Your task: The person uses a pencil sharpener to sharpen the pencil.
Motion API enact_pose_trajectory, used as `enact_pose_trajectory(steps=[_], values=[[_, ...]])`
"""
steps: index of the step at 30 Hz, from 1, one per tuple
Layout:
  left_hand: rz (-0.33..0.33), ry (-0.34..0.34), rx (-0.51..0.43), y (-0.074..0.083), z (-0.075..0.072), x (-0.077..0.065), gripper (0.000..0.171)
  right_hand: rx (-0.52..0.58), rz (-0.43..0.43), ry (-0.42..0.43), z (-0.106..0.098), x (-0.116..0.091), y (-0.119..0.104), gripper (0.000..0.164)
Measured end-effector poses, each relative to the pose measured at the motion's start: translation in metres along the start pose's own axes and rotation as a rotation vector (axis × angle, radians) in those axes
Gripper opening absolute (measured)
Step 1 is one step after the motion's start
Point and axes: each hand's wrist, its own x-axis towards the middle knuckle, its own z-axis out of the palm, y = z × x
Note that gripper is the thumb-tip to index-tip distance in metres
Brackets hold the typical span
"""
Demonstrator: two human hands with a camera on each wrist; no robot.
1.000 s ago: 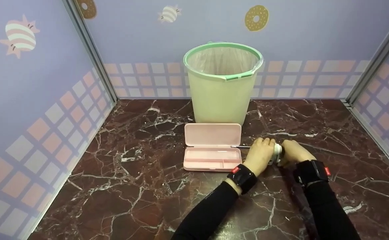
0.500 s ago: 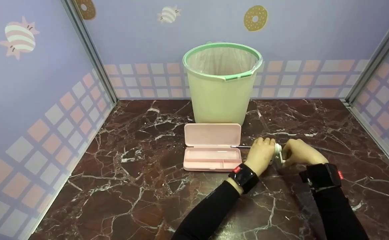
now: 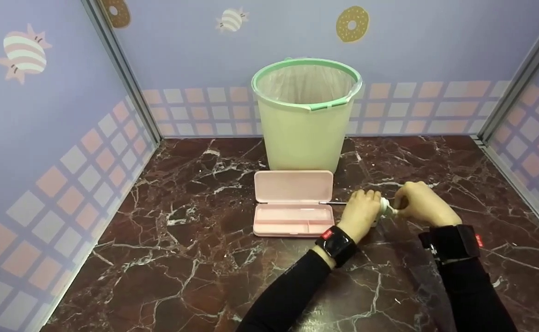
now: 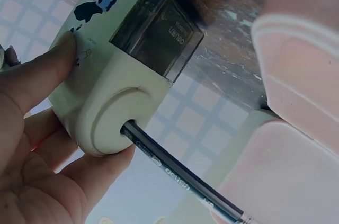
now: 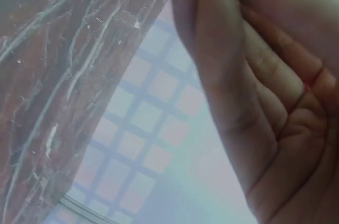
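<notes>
My left hand (image 3: pixel 362 213) grips a cream-coloured crank pencil sharpener (image 4: pixel 108 70) with a dark clear shavings drawer (image 4: pixel 161 36). A dark pencil (image 4: pixel 177 173) is pushed into the round hole in its front, and in the head view the pencil points left toward a pink pencil case. My right hand (image 3: pixel 424 203) is at the sharpener's other end, thumb and fingers pinching the small white crank handle (image 3: pixel 392 210). Most of the sharpener is hidden behind the left hand in the head view. The right wrist view shows curled fingers (image 5: pixel 222 49), with the crank mostly out of frame.
The pink pencil case (image 3: pixel 293 186) lies open left of the hands, its tray divided into compartments. Behind it stands a pale green bin (image 3: pixel 304 133) with a clear liner. Patterned panels (image 3: pixel 195 55) enclose the dark marbled tabletop (image 3: pixel 195 276).
My right hand has shifted right and a little away from me, turning with the crank handle, which now sits higher. The left hand and sharpener have stayed in place.
</notes>
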Motion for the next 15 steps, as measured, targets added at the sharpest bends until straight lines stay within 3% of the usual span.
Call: enact_pose_trajectory(steps=[10, 15], values=[[0.045, 0.053, 0.013, -0.0044, 0.0043, -0.0008, 0.038, -0.016, 0.029, 0.096, -0.0006, 0.002, -0.0012, 0.015], [0.054, 0.029, -0.009, -0.0075, 0.0035, 0.0005, 0.038, -0.035, 0.033, 0.124, 0.0003, 0.0025, -0.0014, 0.015]])
